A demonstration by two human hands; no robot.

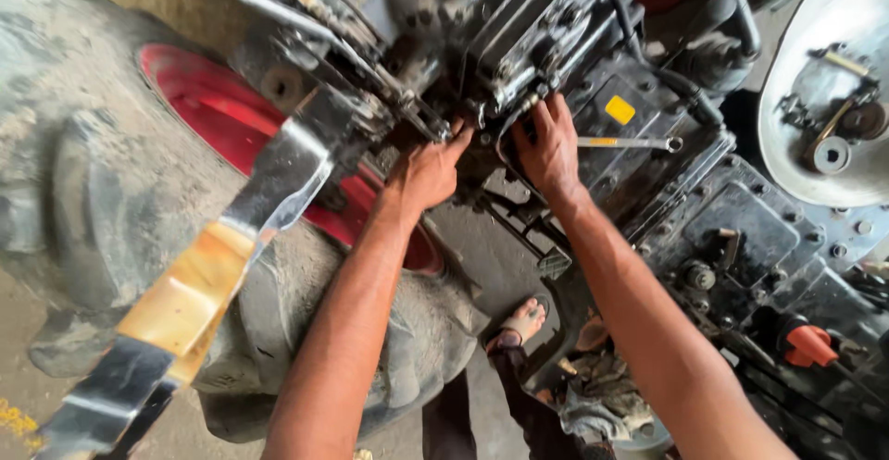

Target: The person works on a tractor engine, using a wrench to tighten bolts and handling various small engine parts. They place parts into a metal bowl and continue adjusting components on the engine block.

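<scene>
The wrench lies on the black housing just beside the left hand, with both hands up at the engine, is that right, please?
Not quite: the head view shows the wrench lying on the black housing just beside the right hand, not the left. The left hand is on the other side, nearer the red wheel rim. Both hands are indeed up at the engine.

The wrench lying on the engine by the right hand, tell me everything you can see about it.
The wrench is a slim, bright metal tool with a ring end pointing right; its other end is hidden behind the right hand. A yellowish patch marks the shank near the hand. It lies almost level on the dark, greasy engine housing, just below a yellow tag. Whether the hand grips it or only covers its end cannot be told.
</scene>
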